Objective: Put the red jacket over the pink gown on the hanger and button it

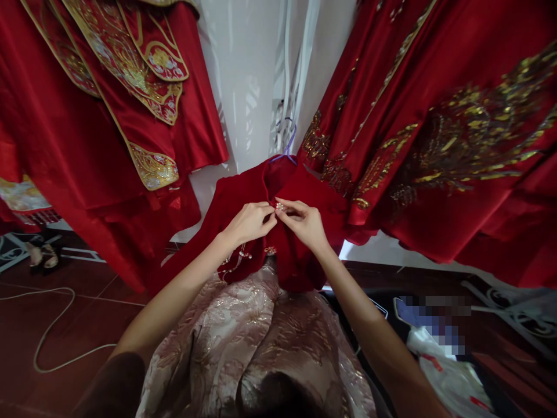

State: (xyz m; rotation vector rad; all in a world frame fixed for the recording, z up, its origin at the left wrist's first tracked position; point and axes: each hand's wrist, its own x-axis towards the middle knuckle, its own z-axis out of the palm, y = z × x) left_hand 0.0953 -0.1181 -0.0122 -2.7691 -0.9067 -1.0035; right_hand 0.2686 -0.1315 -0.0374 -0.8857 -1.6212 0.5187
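Note:
A dark red velvet jacket (243,200) on a purple hanger (288,146) hangs low before me, its front spread over my patterned skirt. My left hand (252,220) pinches the jacket's front edge just below the collar. Against it, my right hand (304,223) closes thumb and finger at a pearly button (279,206) on the opposite edge. The fingertips of both hands nearly meet, and they hide how the fastening sits. Lower on the front shows another beaded button (270,251). Beaded trim (243,255) dangles beside my left forearm.
Red embroidered gowns (165,133) hang at the left, and sequinned red gowns (435,174) at the right. A pale cable (52,368) curls over the dark floor. Black shoes (50,258) stand far left. Plastic bags (452,371) lie at the lower right.

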